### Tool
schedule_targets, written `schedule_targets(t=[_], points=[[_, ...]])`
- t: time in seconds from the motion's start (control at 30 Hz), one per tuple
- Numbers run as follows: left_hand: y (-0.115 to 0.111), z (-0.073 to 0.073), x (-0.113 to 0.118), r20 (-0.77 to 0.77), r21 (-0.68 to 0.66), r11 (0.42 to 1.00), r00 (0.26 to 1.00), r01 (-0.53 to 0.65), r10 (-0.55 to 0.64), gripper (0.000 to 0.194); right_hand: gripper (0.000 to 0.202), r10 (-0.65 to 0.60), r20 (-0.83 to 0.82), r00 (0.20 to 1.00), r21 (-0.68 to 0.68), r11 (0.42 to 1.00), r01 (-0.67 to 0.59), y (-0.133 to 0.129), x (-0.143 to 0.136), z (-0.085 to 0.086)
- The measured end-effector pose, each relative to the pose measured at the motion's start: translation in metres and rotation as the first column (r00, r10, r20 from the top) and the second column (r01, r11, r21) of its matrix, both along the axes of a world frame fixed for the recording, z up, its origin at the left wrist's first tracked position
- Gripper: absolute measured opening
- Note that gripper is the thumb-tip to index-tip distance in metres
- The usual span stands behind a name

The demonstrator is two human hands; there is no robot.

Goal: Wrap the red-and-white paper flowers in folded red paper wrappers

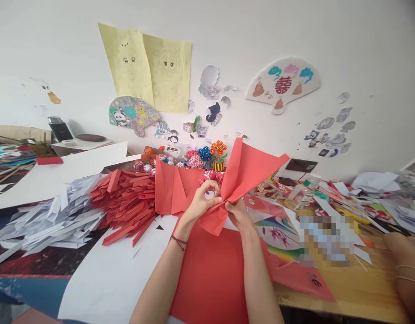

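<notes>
My left hand [205, 201] pinches the gathered middle of a large sheet of red paper [247, 168], thumb and fingers closed on it. On the other side of the same gather, my right hand [239, 211] is closed with its thumb against the paper. The sheet is creased and fans out to the upper right and the left, like a bow. Below my hands lies more flat red paper [210, 274]. To the left are a heap of folded red paper strips [126, 198] and a heap of folded white paper strips [59, 216].
A white sheet [106, 274] covers the table's front left. Paper flowers [218, 155] stand against the wall. At right are a printed red folder [305, 279], a clear bottle [306, 189] and paper scraps. Another person's arm [406, 270] reaches in at the right edge.
</notes>
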State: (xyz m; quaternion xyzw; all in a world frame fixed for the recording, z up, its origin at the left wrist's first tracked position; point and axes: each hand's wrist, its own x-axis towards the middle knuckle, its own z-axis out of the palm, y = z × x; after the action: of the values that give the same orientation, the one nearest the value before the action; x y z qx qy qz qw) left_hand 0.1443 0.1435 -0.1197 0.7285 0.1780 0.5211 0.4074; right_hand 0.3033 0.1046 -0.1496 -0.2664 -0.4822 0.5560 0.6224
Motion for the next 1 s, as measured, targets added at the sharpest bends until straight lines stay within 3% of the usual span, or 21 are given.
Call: schedule_targets(t=[0.17,0.23,0.3,0.37,0.47,0.6,0.73,0.87,1.0], points=[[0.003,-0.001,0.000,0.002,0.038,0.997,0.998,-0.062,0.062,0.037,0.039,-0.019,0.003,1.000,0.015,1.000,0.019,0.001,0.001,-0.001],[0.004,0.000,0.000,-0.076,0.034,0.987,0.984,-0.159,0.161,0.035,0.039,-0.073,-0.008,0.997,0.018,0.997,0.073,0.001,0.003,-0.001],[0.007,-0.002,-0.003,-0.194,0.015,0.941,0.922,-0.338,0.334,0.032,0.036,-0.124,-0.025,0.992,0.027,0.992,0.125,0.000,0.007,0.000],[0.010,-0.007,-0.006,-0.302,0.003,0.860,0.820,-0.510,0.487,0.035,0.034,-0.170,-0.048,0.984,0.035,0.985,0.172,-0.001,0.012,0.001],[0.012,-0.018,-0.008,-0.449,0.019,0.770,0.683,-0.637,0.576,0.038,0.033,-0.248,-0.092,0.965,0.034,0.967,0.251,-0.003,0.022,0.002],[0.011,-0.031,0.003,-0.624,0.083,0.750,0.553,-0.656,0.552,0.037,0.035,-0.336,-0.132,0.932,0.024,0.939,0.342,-0.004,0.033,0.001],[0.011,-0.034,0.020,-0.692,0.112,0.762,0.500,-0.638,0.521,0.037,0.035,-0.361,-0.121,0.925,0.006,0.931,0.364,-0.007,0.037,0.000],[0.017,-0.036,0.032,-0.694,0.088,0.771,0.516,-0.631,0.501,0.035,0.040,-0.377,-0.103,0.921,-0.003,0.926,0.378,-0.009,0.041,-0.001],[0.025,-0.043,0.038,-0.633,0.048,0.783,0.588,-0.620,0.504,0.021,0.035,-0.375,-0.084,0.923,-0.025,0.927,0.375,-0.010,0.043,-0.003]])
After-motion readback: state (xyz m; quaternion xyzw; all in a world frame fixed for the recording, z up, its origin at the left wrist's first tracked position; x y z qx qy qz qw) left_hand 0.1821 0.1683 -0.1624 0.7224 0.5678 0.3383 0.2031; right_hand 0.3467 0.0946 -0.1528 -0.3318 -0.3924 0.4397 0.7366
